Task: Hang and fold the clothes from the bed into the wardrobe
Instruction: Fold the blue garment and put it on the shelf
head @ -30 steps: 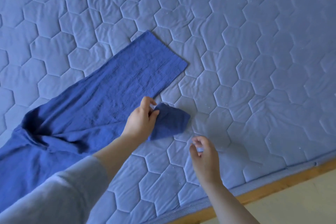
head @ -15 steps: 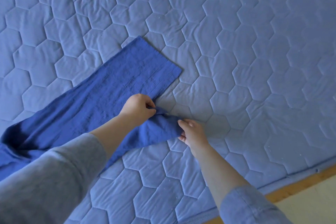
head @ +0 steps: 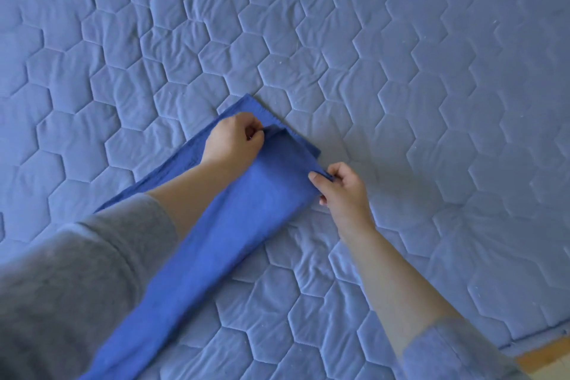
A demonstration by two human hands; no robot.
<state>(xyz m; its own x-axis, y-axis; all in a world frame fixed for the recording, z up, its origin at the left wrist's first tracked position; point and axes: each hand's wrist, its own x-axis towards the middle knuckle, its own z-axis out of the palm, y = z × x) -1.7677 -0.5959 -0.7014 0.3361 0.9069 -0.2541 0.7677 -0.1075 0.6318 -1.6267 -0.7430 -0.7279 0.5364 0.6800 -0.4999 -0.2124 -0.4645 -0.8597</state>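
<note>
Folding stage, head view. I read the step in hand as the lengthwise fold of the blue garment: one layer lies doubled over another, and both hands sit at the end of the upper layer. The garment lies flat on the quilted bed cover, running from the lower left of the view toward the centre. Its lower layer shows just beyond the upper edge, so the two ends are not flush. No wardrobe is in view.

Left hand: fingers curled in and closed with the thumb on the far corner of the upper layer. A grey sleeve covers the forearm.

Right hand: thumb and fingertips pinched together on the near corner of the same edge, with the remaining fingers curled under. Neither hand is spread.

Next move, in my judgement: carry both corners outward together until the edges align, set them down, then smooth the fold flat. Soft cloth will likely sag between the two pinch points, so even tension is required.
</note>
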